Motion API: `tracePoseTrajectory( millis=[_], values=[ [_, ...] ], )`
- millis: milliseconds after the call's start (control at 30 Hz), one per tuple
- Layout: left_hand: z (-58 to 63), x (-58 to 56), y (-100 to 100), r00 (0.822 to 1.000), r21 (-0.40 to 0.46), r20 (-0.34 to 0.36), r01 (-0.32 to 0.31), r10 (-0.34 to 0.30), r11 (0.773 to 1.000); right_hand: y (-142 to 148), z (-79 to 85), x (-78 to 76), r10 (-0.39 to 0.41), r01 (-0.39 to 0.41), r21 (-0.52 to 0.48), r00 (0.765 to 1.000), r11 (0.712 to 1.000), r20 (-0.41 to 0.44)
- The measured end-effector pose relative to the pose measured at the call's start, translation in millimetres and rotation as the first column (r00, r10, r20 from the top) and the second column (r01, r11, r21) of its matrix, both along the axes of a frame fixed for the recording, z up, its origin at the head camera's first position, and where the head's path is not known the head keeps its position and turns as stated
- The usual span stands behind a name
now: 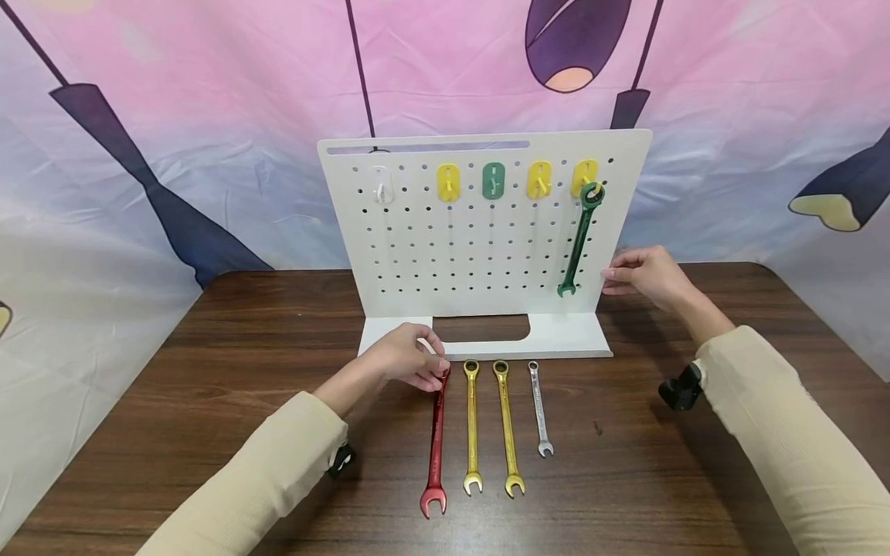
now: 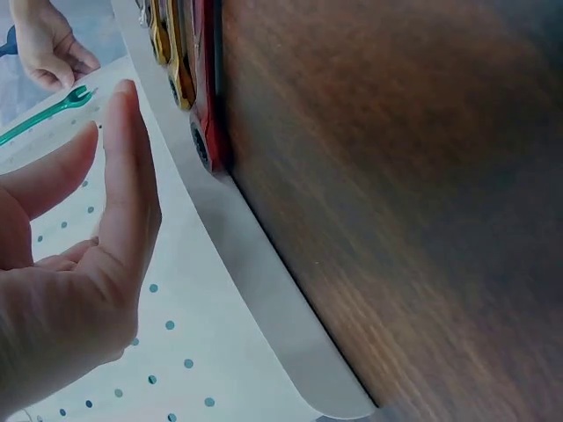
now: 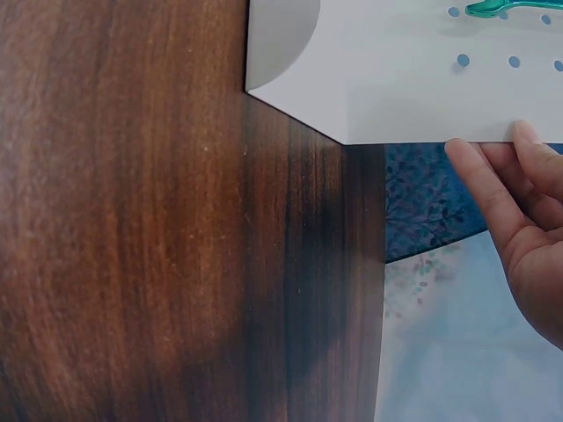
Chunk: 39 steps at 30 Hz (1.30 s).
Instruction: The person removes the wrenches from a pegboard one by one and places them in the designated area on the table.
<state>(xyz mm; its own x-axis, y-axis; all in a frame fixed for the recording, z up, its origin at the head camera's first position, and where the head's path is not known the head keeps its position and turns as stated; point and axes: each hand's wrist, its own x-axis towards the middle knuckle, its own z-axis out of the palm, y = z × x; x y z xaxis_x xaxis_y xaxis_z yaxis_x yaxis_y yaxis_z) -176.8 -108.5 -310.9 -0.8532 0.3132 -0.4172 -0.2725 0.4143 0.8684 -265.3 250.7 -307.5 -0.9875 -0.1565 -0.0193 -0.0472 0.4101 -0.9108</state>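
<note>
My left hand (image 1: 410, 357) is over the ring end of a red combination wrench (image 1: 436, 448) lying on the table. In the left wrist view its thumb and index finger stand apart with nothing between them. At the pegboard's right edge, my right hand (image 1: 650, 276) holds the white pegboard (image 1: 417, 255) with thumb and fingertips. A green wrench (image 1: 579, 243) hangs by its ring from the rightmost yellow hook (image 1: 585, 176). Beside the red wrench lie two gold wrenches (image 1: 472, 432) (image 1: 509, 432) and a smaller silver wrench (image 1: 538, 409), ring ends toward the board.
Along the board's upper part are a white hook (image 1: 382, 185), two more yellow hooks (image 1: 448, 183) (image 1: 538, 180) and a green hook (image 1: 493, 181), all bare. The board's white base (image 1: 570, 336) rests on a dark wooden table (image 1: 278, 332). A patterned cloth (image 1: 445, 62) hangs behind.
</note>
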Motion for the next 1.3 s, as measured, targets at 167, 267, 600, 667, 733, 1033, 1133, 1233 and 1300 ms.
tracePoseTrajectory(
  millis=[167,267,600,667,733,1033,1133,1233,1300],
  values=[
    [4.0,-6.6,5,0.999,-0.011,-0.045,0.004,-0.005,1.0,0,-0.1,-0.5,0.002,-0.002,-0.02,1.0,1.0,-0.001],
    [7.0,-11.2,9,0.997,-0.018,-0.075,0.009,-0.01,1.0,-1,-0.4,-0.5,0.004,-0.004,-0.026,1.0,1.0,-0.003],
    [16.9,-23.8,29,0.986,-0.024,-0.154,0.065,-0.068,0.998,-1,-0.6,-0.6,-0.001,0.001,-0.023,1.0,1.0,-0.001],
    [19.0,-25.4,33,0.983,-0.032,-0.167,0.073,-0.077,0.997,-1,-0.5,-0.6,-0.002,0.002,-0.02,1.0,1.0,0.0],
    [20.8,-27.3,37,0.983,-0.03,-0.167,0.076,-0.08,0.997,-1,-0.4,-0.7,-0.002,0.002,-0.018,1.0,1.0,-0.001],
    [27.3,-34.2,58,0.965,0.013,-0.245,0.103,-0.097,0.995,-1,0.1,-1.0,0.005,-0.006,-0.028,1.0,1.0,-0.008],
    [27.7,-35.7,65,0.958,0.02,-0.264,0.119,-0.109,0.993,-1,0.0,-1.0,0.006,-0.007,-0.031,1.0,0.999,-0.01],
    [27.7,-37.4,73,0.95,0.009,-0.285,0.135,-0.127,0.991,-1,-0.3,-1.0,0.007,-0.007,-0.031,1.0,0.999,-0.011],
    [28.2,-38.8,78,0.945,0.002,-0.297,0.142,-0.135,0.99,-1,-0.4,-1.3,0.003,-0.004,-0.03,1.0,1.0,-0.012]
  ],
)
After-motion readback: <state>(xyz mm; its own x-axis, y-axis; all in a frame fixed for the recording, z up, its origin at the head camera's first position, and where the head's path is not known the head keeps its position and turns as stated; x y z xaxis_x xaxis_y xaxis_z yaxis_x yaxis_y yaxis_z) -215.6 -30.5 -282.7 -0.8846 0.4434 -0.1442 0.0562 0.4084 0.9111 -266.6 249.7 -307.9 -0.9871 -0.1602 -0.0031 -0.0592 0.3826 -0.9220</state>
